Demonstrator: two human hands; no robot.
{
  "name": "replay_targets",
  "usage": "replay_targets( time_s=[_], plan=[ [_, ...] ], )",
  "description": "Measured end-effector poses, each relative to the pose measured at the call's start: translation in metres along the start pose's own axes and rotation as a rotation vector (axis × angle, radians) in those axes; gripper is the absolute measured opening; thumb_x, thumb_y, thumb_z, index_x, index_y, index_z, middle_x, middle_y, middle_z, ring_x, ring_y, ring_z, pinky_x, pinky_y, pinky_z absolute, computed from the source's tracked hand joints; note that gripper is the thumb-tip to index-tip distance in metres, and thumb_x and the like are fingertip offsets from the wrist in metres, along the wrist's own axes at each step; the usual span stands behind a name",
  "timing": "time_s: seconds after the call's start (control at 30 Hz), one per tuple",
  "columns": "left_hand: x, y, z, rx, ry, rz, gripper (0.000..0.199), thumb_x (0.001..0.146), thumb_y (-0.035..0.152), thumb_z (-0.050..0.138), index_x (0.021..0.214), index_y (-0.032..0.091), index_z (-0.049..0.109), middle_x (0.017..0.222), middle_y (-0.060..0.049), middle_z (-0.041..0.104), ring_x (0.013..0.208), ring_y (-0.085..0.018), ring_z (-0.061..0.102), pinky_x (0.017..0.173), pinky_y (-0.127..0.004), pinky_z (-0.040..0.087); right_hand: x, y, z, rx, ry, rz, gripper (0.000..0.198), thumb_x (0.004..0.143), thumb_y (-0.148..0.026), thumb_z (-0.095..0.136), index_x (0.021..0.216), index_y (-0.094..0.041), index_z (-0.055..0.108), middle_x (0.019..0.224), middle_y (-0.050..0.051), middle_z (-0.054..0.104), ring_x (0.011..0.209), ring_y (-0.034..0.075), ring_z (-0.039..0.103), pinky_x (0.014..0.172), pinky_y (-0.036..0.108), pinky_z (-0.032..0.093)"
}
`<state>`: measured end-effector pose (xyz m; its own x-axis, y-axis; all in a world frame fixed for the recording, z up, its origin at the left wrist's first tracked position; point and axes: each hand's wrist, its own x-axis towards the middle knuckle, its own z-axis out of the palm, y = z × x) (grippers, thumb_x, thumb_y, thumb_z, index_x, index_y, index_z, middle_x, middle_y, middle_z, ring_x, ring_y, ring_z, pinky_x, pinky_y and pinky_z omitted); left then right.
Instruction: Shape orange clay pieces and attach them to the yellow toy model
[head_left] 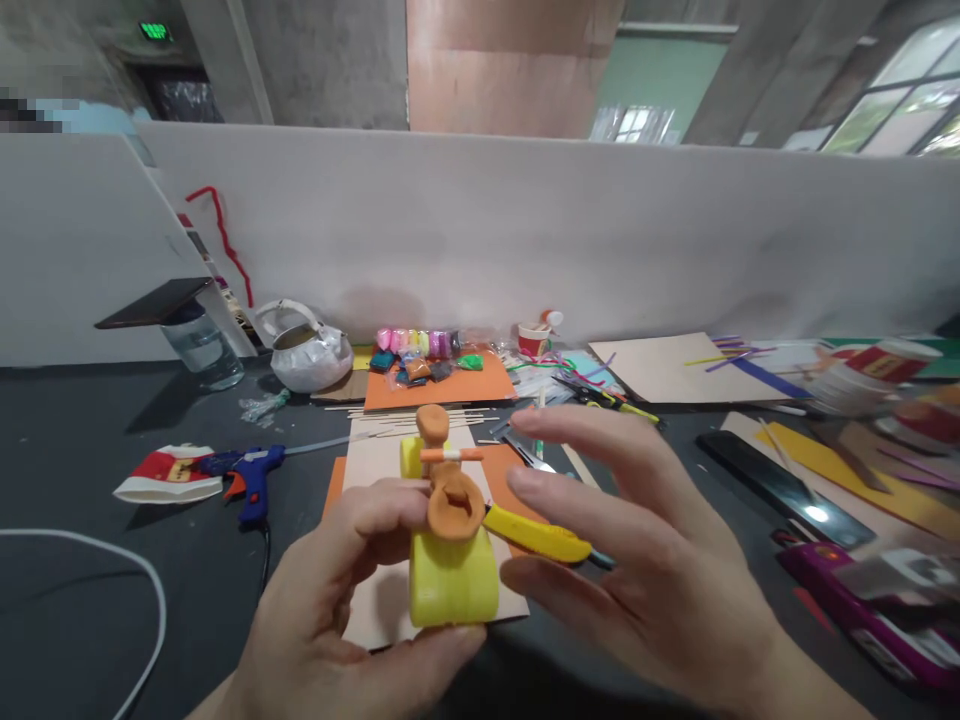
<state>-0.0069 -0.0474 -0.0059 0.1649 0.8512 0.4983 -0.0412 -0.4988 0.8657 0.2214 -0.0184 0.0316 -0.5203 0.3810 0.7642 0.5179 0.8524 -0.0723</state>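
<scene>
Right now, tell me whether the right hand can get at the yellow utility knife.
Probably yes: the right hand hovers open just above the yellow utility knife, and nothing lies between them; the left hand is busy holding the yellow clay model.

We've got a little clay model (452,545) up in front of us: chunky yellow base, curved underneath, with an orange figure sitting on top, round head, a ring-shaped body, and a thin orange-and-white stick across its neck. It's upright, facing away from us.
</scene>
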Motion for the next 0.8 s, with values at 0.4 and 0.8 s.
replay_targets(
  time_s=[0.4,0.8],
  plan=[
    [0.004,-0.004,0.000,0.099,-0.154,0.061,0.051,0.076,0.018,0.087,0.119,0.035,0.065,0.103,0.004,0.078,0.092,-0.016,0.076,0.081,-0.018,0.061,0.008,0.006,0.000,-0.021,0.035,-0.115,0.020,0.093,-0.014,0.069,0.110,-0.024,0.072,0.141,0.005,0.061,0.133,0.023,0.057,0.114,0.039,0.052],
    [0.003,-0.009,0.001,0.145,-0.115,0.039,0.051,0.076,0.021,0.087,0.118,0.038,0.065,0.103,0.007,0.077,0.091,-0.013,0.075,0.083,-0.016,0.060,0.004,0.005,0.004,-0.021,0.020,-0.077,0.011,0.097,-0.015,0.067,0.104,-0.022,0.071,0.137,0.004,0.067,0.133,0.022,0.058,0.111,0.039,0.056]
  ],
)
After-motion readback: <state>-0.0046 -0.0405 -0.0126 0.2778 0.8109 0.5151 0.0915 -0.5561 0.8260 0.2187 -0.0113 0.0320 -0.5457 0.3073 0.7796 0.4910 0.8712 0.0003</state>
